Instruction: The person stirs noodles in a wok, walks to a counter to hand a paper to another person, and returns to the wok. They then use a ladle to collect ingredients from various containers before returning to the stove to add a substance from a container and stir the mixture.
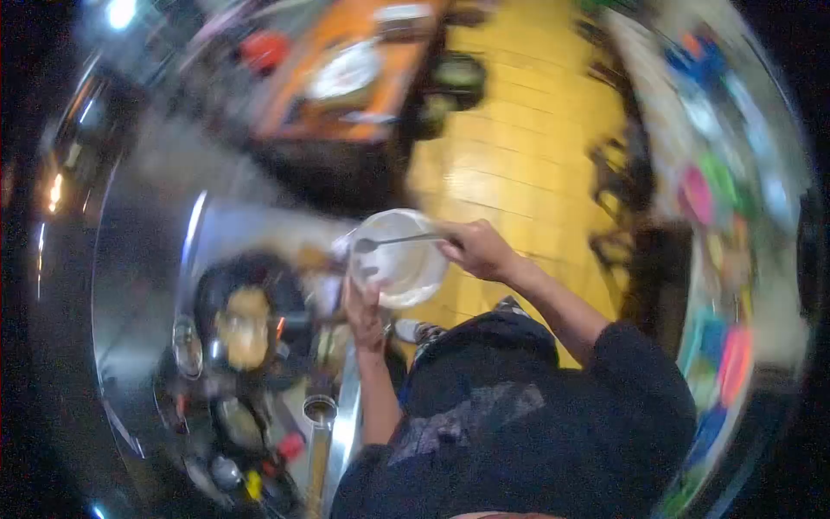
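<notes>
A round white bowl (413, 270) is held in front of my body by my left hand (363, 307), whose thumb hooks over the near rim while the other fingers go beneath it. My right hand (480, 249) is closed around the handle of a spoon (398, 240). The spoon's dark head lies over the left part of the bowl, above its pale inside. Motion blur hides any contents.
To my left, a counter holds a dark pan (246, 316) with something yellowish in it and a glass jar (320, 411). Ahead is an orange table (398, 73) with a white item on it. Yellow tiles (501, 164) cover the floor. Colourful items line the right-hand surface (666, 164).
</notes>
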The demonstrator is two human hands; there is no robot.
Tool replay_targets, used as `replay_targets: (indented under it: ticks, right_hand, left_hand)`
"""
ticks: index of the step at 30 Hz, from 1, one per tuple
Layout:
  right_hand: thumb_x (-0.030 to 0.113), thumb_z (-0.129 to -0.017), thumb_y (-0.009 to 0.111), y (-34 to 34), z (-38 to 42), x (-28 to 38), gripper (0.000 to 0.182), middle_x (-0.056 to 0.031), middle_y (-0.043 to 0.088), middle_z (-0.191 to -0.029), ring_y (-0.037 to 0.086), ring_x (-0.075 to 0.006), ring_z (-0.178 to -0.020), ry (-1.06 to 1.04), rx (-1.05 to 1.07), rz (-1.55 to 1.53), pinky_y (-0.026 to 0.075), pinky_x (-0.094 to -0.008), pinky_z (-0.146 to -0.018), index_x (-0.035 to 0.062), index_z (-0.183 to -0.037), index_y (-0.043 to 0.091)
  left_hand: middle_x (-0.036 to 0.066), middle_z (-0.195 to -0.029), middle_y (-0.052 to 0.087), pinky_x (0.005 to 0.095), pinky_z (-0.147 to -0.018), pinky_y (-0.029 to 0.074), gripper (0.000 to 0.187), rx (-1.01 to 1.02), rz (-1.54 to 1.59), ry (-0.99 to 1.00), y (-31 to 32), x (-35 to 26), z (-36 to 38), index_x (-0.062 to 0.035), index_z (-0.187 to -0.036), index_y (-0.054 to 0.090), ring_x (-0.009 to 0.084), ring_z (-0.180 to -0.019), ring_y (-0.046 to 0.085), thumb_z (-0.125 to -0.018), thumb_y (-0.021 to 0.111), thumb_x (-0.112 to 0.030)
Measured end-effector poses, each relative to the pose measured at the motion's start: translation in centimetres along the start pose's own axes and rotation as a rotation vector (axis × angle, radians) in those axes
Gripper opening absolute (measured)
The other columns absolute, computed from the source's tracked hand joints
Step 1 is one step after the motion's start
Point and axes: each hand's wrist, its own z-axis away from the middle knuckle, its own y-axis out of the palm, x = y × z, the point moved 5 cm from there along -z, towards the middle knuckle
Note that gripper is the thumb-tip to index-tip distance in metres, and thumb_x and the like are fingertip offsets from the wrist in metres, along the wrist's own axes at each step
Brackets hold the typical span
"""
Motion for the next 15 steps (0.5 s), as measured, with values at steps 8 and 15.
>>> replay_targets:
  ticks: [8,15]
  right_hand:
    - [0.018,-0.083,0.055,-22.2,26.8,-17.4,0.023,-0.0146,0.061,-0.065,0.059,-0.0176,-0.056,0.715,-0.846,-0.122,0.046,-0.0334,-0.054,0.0028,-0.097,0.063]
    - [0.026,-0.090,0.050,-30.6,58.1,-19.8,0.032,-0.0168,0.059,-0.064,0.057,-0.0321,-0.056,1.374,-1.551,0.949,0.043,-0.0407,-0.055,-0.0028,-0.081,0.060]
  left_hand:
    - [0.021,-0.131,0.036,0.0375,-0.086,0.045,0.079,0.741,-0.378,-0.155,29.7,8.6,-2.3,-0.0049,-0.140,0.016,0.0288,-0.111,0.047,-0.085,0.058,-0.042]
    - [0.023,-0.133,0.036,0.0395,-0.086,0.045,0.070,1.002,-0.729,-0.167,38.6,12.5,1.7,-0.0030,-0.137,0.026,0.0302,-0.113,0.047,-0.084,0.063,-0.029]
